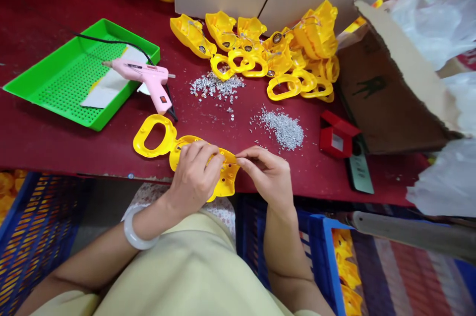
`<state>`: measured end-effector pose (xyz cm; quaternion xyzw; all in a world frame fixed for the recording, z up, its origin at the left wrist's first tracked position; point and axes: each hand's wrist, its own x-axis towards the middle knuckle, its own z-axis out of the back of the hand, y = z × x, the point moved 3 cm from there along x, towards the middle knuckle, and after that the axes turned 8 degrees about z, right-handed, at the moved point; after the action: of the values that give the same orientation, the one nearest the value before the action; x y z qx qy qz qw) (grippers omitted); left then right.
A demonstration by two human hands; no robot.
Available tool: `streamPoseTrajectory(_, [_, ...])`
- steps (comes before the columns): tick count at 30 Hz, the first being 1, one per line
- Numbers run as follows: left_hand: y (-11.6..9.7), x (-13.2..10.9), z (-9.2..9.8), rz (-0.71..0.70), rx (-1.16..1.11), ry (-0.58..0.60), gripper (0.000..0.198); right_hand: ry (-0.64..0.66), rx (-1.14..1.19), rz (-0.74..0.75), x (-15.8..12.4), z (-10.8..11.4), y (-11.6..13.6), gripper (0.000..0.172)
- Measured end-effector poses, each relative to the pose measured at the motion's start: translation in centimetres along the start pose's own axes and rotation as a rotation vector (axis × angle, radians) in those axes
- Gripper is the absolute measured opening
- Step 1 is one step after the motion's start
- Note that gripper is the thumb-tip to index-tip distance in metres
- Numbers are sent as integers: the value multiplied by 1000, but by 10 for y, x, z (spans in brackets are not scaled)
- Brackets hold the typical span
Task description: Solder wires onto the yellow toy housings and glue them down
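Observation:
At the table's front edge lies a yellow plastic shell (227,180) with its hollow inside facing up and a ring-shaped handle part (139,143) at its left end. My left hand (197,169) is closed over the middle of this shell, its fingers curled into the hollow and hiding part of it. My right hand (266,172) is at the shell's right end, thumb and forefinger pinched together on what looks like a thin wire at the rim.
A pink glue gun (148,78) leans on a green tray (100,122). Beyond are small clear pieces (215,85), a heap of screws (284,130) and several yellow shells (316,33). A red box (336,140) and cardboard box (390,107) stand right; blue crates (327,256) sit below.

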<state>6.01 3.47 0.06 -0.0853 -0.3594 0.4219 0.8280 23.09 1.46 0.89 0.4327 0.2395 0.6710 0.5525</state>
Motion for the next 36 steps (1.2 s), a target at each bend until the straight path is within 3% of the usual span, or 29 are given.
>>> streamPoseTrajectory(4, [-4, 9, -1, -33, -140, 90, 16, -89, 162, -53, -8, -3, -9, 7])
streamPoseTrajectory(9, [-2, 13, -6, 59, -265, 136, 13, -239, 288, -189, -14, -8, -18, 12])
streamPoseTrajectory(13, [-1, 11, -7, 84, -235, 105, 19, -278, 237, -153, -15, -10, -16, 8])
streamPoseTrajectory(17, [-3, 10, -10, -14, -115, 33, 15, -293, 151, -95, -17, -12, -15, 6])
streamPoseTrajectory(21, [-4, 11, -17, -120, -113, 96, 21, -315, 192, -154, -22, -17, -22, 8])
streamPoseTrajectory(24, [-3, 11, -15, -91, -100, 84, 23, -311, 160, -139, -22, -17, -21, 8])
streamPoseTrajectory(28, [2, 1, -5, -32, -58, -15, 23, -315, 95, -76, -5, -14, -10, 12])
streamPoseTrajectory(31, [14, -12, 11, 35, -27, -82, 18, -196, 149, -101, 28, -26, 0, 19])
streamPoseTrajectory(36, [50, -30, 46, 191, 28, -175, 15, 179, 359, -250, 99, -89, 7, 39])
